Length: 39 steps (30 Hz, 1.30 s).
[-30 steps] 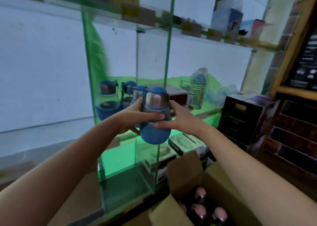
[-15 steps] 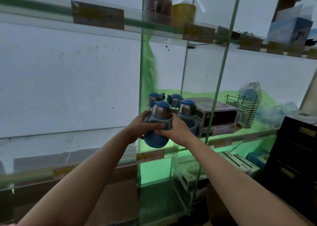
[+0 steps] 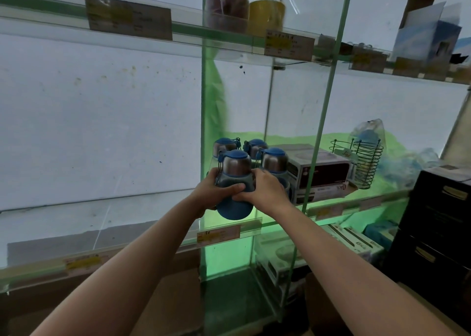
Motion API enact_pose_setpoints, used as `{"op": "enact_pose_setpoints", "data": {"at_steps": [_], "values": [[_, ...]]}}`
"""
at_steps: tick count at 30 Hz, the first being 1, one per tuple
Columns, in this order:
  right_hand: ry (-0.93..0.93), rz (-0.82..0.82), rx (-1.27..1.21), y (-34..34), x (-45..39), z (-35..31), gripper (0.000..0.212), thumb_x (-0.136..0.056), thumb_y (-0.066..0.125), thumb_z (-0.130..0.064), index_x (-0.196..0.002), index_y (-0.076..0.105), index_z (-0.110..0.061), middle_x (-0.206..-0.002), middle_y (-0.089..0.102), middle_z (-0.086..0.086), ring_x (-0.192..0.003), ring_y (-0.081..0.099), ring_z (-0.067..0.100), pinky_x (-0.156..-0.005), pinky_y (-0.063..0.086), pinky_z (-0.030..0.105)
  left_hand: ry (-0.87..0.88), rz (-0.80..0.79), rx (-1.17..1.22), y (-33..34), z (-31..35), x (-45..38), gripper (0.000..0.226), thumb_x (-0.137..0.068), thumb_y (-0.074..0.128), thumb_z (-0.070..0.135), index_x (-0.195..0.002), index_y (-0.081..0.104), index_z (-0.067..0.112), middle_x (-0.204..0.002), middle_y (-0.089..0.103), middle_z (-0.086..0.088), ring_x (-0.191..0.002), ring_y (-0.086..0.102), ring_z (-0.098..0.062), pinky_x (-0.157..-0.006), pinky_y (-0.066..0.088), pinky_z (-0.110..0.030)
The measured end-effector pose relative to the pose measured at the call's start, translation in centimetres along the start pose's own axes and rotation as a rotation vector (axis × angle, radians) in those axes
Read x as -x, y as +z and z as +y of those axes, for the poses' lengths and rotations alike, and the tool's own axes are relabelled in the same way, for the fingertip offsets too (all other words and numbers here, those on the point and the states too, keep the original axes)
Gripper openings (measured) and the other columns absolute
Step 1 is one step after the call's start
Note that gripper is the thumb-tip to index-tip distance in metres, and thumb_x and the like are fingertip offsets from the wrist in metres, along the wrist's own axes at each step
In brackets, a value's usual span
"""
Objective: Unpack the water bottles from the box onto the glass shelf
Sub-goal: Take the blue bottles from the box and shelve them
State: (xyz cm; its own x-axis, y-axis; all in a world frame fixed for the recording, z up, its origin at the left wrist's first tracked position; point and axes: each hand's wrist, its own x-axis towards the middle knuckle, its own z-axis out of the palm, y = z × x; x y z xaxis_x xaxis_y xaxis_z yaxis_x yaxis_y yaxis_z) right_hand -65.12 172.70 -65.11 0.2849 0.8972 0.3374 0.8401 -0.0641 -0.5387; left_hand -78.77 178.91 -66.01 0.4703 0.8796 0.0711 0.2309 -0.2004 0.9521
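Observation:
A blue water bottle (image 3: 235,172) with a steel collar and blue cap is upright at the front edge of the glass shelf (image 3: 331,209). My left hand (image 3: 215,191) wraps its left side and my right hand (image 3: 263,191) its right side. I cannot tell whether its base touches the shelf. Three matching bottles stand just behind: one at the back left (image 3: 224,145), one at the back middle (image 3: 256,147), one to the right (image 3: 274,159). The cardboard box is out of view.
A boxed appliance (image 3: 321,173) and a wire basket (image 3: 367,162) stand to the right on the same shelf. Vertical glass dividers (image 3: 328,106) flank the bottles. Jars (image 3: 226,6) and boxes sit on the upper shelf. Black crates (image 3: 441,223) are stacked at the right.
The view swung up and left, so the cardboard box left the frame. Both hands carried the bottle forward to the shelf's front edge, in front of the other bottles.

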Motion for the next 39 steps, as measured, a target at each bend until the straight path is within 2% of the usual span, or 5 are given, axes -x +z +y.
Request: {"op": "enact_pose_setpoints", "data": {"at_steps": [9,12,19,34,39], "values": [[-0.013,-0.059,-0.164,-1.0,1.1,0.9,0.065,-0.070,0.079,-0.030,-0.126,0.051,-0.012,-0.128,0.055,0.007,-0.116,0.055,0.025,-0.098,0.046,0.043,-0.032,0.269,-0.223,0.9,1.1,2.3,0.096,-0.065,0.081,0.044,-0.132,0.021,0.012,-0.129,0.033,-0.015,-0.123,0.039,-0.030,-0.102,0.042,-0.039],[-0.033,-0.051,-0.186,-1.9,1.6,1.3,0.064,-0.075,0.077,-0.025,-0.131,0.048,-0.011,-0.130,0.052,0.009,-0.115,0.056,0.024,-0.093,0.046,0.030,0.065,0.325,-0.205,1.1,1.8,3.5,0.074,-0.068,0.080,0.038,-0.116,0.032,0.009,-0.116,0.045,-0.014,-0.111,0.048,-0.027,-0.083,0.045,-0.033],[0.005,-0.046,-0.220,-4.2,4.2,3.9,0.062,-0.078,0.075,-0.027,-0.132,0.047,-0.013,-0.118,0.055,0.007,-0.086,0.055,0.012,-0.076,0.045,0.025,0.172,0.156,-0.142,5.0,2.7,4.7,0.036,-0.074,0.077,0.021,-0.096,0.048,0.015,-0.075,0.058,0.004,-0.070,0.054,-0.008,-0.061,0.042,-0.021],[0.374,-0.051,-0.259,-8.1,19.1,20.5,0.053,-0.077,0.075,-0.027,-0.124,0.052,-0.024,-0.105,0.056,-0.009,-0.096,0.058,0.006,-0.081,0.048,0.020,0.048,-0.445,-0.211,23.5,-1.7,5.9,0.036,-0.080,0.072,0.025,-0.110,0.058,0.012,-0.085,0.061,0.004,-0.082,0.060,-0.014,-0.076,0.051,-0.026],[0.550,-0.028,-0.278,-7.9,25.3,26.7,0.055,-0.077,0.076,-0.023,-0.127,0.051,-0.017,-0.111,0.056,-0.001,-0.095,0.058,0.006,-0.066,0.043,0.006,0.005,-0.616,-0.284,31.1,-5.8,7.3,0.038,-0.077,0.075,0.032,-0.106,0.058,0.014,-0.092,0.064,0.002,-0.081,0.060,-0.014,-0.078,0.050,-0.028]]}}
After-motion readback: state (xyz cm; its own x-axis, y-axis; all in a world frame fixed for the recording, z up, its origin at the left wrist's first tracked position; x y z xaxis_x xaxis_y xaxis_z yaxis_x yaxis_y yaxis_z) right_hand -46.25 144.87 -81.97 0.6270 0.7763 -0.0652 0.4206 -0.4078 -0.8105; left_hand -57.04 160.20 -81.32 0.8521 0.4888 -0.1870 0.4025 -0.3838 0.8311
